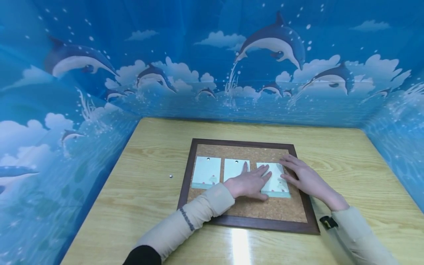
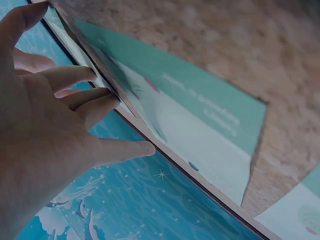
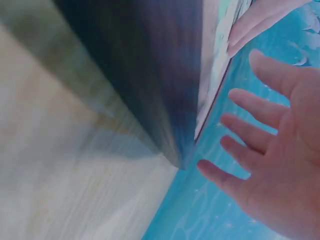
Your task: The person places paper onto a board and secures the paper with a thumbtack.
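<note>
A cork board in a dark brown frame lies on the table with three pale sheets in a row. My left hand, fingers spread and straight, reaches over the middle sheet to the left edge of the right sheet, its fingertips at that sheet. At the right sheet's upper right side is my right hand, fingers extended, nothing gripped. Small round tacks show at the top of the left sheet and the middle one. In the left wrist view, a tack sits near the middle sheet's top edge.
One small silver piece lies on the wooden table left of the board. Blue dolphin-print cloth stands around the back and sides. The board's frame fills much of the right wrist view.
</note>
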Demonstrator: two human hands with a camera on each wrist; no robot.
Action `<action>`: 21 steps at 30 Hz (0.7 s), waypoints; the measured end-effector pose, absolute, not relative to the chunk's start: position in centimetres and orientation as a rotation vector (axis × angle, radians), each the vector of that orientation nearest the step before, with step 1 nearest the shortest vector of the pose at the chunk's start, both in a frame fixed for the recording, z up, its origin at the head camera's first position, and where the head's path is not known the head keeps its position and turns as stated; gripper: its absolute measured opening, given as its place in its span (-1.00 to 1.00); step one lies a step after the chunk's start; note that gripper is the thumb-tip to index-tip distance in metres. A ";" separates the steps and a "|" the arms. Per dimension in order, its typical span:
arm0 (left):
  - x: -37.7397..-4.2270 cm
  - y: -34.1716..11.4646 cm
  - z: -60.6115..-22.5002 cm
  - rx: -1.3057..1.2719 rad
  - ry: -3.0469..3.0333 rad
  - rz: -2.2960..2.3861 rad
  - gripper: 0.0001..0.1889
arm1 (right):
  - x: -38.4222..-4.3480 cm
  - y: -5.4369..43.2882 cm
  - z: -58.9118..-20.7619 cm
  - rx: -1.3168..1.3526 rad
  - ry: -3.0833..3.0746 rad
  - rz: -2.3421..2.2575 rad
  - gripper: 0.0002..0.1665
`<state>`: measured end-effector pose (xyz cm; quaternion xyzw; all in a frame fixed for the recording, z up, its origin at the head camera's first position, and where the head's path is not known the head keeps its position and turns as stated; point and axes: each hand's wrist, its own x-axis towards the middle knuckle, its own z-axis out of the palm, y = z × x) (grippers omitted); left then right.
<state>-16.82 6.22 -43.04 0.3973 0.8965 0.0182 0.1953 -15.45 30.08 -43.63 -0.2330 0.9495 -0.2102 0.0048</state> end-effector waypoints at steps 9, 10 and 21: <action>-16.6 6.3 -43.0 1.131 2.505 0.085 -0.11 | -18.2 30.2 -45.0 -0.628 3.008 -0.689 -0.78; -16.6 6.3 -43.0 1.132 2.504 0.091 -0.11 | -18.3 30.2 -45.0 -0.633 3.014 -0.687 -0.80; -17.1 6.1 -43.3 1.141 2.503 0.066 -0.14 | -18.5 30.1 -45.2 -0.615 3.010 -0.673 -0.80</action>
